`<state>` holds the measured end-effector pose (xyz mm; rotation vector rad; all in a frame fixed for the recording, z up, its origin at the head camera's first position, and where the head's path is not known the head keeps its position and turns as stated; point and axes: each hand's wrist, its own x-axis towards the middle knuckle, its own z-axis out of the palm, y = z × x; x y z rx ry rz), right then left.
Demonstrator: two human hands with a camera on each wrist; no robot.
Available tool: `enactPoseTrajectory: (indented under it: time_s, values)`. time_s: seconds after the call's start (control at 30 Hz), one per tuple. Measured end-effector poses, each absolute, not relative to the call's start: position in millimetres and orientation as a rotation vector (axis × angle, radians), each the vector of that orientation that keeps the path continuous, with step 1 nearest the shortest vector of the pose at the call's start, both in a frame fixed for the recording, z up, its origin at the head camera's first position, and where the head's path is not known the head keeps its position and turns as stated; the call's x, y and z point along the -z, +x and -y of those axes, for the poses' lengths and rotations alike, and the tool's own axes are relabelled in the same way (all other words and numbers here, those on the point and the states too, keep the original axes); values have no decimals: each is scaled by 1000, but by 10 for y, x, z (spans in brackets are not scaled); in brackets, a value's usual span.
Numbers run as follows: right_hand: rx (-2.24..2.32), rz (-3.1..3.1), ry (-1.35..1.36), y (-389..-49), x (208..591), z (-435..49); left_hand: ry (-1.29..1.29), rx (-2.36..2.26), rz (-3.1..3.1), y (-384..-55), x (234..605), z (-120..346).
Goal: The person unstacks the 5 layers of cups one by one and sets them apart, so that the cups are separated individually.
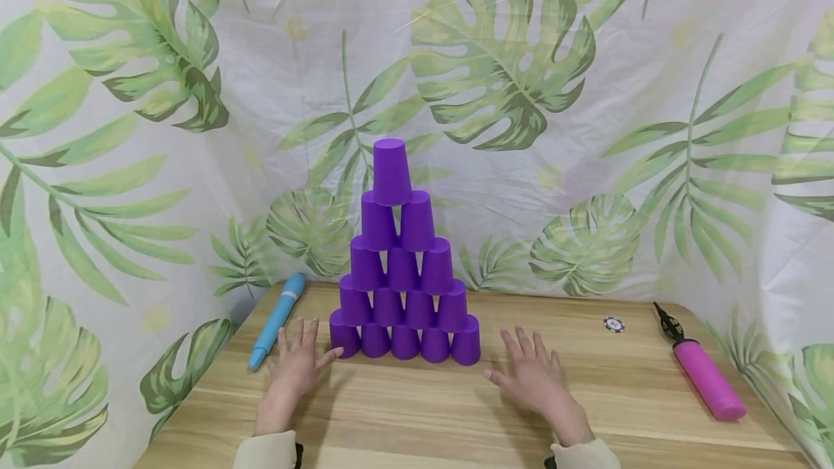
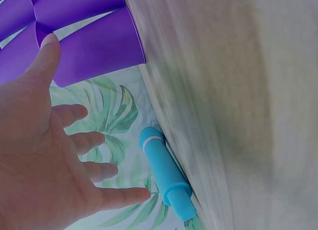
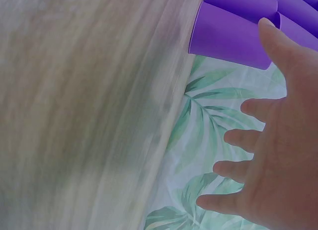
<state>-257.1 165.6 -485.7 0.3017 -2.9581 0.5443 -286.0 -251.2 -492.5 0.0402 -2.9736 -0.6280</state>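
A pyramid of upside-down purple cups (image 1: 402, 268) stands on the wooden table, five rows high, narrowing to a single cup (image 1: 391, 172) on top. My left hand (image 1: 297, 368) is spread beside the bottom row's left end, its thumb overlapping the end cup (image 1: 344, 335) in the head view. On the other side, my right hand (image 1: 536, 376) spreads its fingers a short way off the right end cup (image 1: 465, 342). Neither hand holds anything. Both wrist views show straight, parted fingers and the lowest cups (image 2: 102, 46) near the thumbs.
Left of the pyramid lies a blue balloon pump (image 1: 279, 320), close to my left fingers. A pink hand pump (image 1: 709, 378) with a black nozzle lies at the right. Between it and the cups is a small poker chip (image 1: 614, 324). Leaf-print cloth (image 1: 502, 64) hangs behind the table.
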Motion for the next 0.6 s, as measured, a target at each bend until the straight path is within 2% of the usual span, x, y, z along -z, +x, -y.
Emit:
enactPoseTrajectory:
  time_s: [0.6]
  values:
    - [-576,2979,315,-2583,4871,-1615,28,649,2978,-2824,4856,2530]
